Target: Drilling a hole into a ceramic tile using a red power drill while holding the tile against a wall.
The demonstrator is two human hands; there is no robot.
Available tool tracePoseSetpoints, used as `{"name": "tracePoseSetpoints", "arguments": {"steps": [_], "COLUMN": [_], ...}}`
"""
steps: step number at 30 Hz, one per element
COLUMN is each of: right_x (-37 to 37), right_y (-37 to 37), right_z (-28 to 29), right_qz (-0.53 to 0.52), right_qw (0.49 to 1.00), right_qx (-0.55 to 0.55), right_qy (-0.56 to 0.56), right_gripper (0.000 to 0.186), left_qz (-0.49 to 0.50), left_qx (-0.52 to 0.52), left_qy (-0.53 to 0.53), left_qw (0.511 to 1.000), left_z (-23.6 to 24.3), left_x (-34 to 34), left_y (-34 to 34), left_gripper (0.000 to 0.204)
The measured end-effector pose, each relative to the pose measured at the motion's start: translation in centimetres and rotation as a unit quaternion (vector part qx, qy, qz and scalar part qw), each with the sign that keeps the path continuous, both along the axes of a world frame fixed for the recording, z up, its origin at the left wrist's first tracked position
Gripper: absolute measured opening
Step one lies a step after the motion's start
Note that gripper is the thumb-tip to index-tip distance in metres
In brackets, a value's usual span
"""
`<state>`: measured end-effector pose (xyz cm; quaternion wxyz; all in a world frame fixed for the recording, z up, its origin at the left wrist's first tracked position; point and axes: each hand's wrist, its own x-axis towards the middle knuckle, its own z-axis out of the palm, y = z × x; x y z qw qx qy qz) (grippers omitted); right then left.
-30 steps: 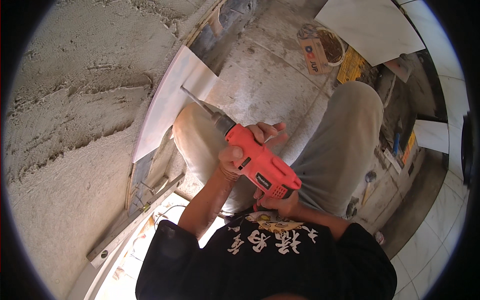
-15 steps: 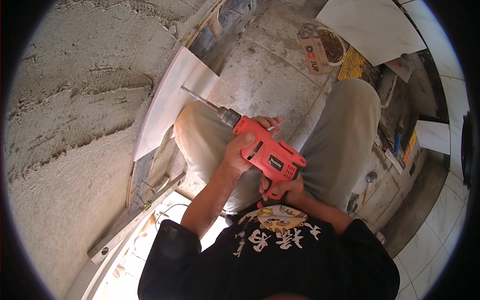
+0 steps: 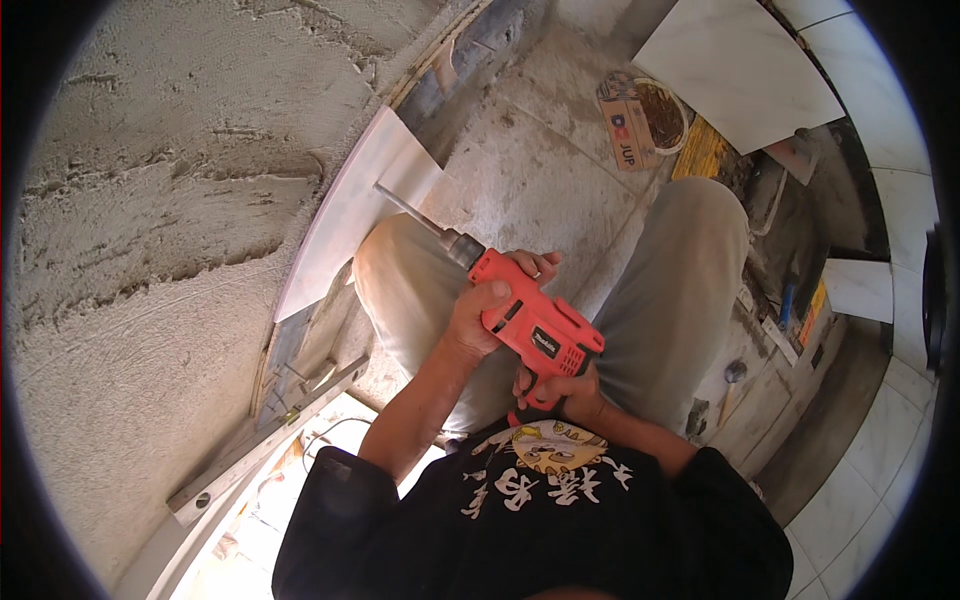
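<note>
A red power drill (image 3: 540,325) lies across my lap, held in both hands. My left hand (image 3: 487,312) wraps round the front of its body, just behind the black chuck (image 3: 460,248). Around the rear handle, my right hand (image 3: 572,388) is closed; the drill body hides part of its fingers. From the chuck a long drill bit (image 3: 405,208) points up and left. Its tip overlaps a pale tile (image 3: 345,225) standing against the wall; I cannot tell whether they touch.
At left rises a rough cement wall (image 3: 150,240). A metal level (image 3: 265,440) leans low along it. Beyond my knees sit a cardboard piece and a round container (image 3: 662,115). A large white tile (image 3: 735,75) is at far right, near a trowel (image 3: 797,157).
The whole view has shifted slightly, so the wall and floor sit a little lower. Both hands keep the same hold on the drill.
</note>
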<state>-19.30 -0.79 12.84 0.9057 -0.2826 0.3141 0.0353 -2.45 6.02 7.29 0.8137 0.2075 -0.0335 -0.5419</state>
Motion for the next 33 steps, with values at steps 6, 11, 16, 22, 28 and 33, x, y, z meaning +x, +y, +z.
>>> {"name": "tracePoseSetpoints", "arguments": {"steps": [6, 11, 16, 22, 28, 33], "right_x": [-0.1, -0.2, -1.2, -0.9, -0.9, -0.2], "right_y": [0.0, -0.1, 1.7, 3.6, 3.9, 3.8], "right_z": [-1.3, -0.9, -0.2, 1.2, 1.7, 2.3], "right_qz": [-0.03, 0.021, 0.059, 0.084, 0.092, 0.057], "right_qw": [0.997, 0.999, 0.992, 0.978, 0.98, 0.986], "right_qx": [0.072, 0.014, -0.111, -0.19, -0.175, -0.154], "right_qy": [-0.029, -0.04, -0.011, -0.025, 0.01, -0.008], "right_gripper": [0.038, 0.037, 0.031, 0.022, 0.026, 0.031], "left_qz": [-0.01, -0.005, -0.007, -0.008, -0.01, -0.009], "left_qx": [0.072, 0.033, -0.09, -0.202, -0.231, -0.224], "left_qy": [-0.01, 0.002, 0.028, 0.033, 0.035, 0.033], "left_qw": [0.997, 0.999, 0.996, 0.979, 0.972, 0.974], "left_z": [0.2, -0.2, 0.5, 0.5, 0.4, -0.3], "left_x": [0.0, -0.1, -0.1, -0.1, -0.1, -0.3], "left_y": [0.0, 0.0, 0.2, 0.3, 0.4, 0.6], "left_gripper": [0.041, 0.039, 0.037, 0.036, 0.037, 0.04]}}
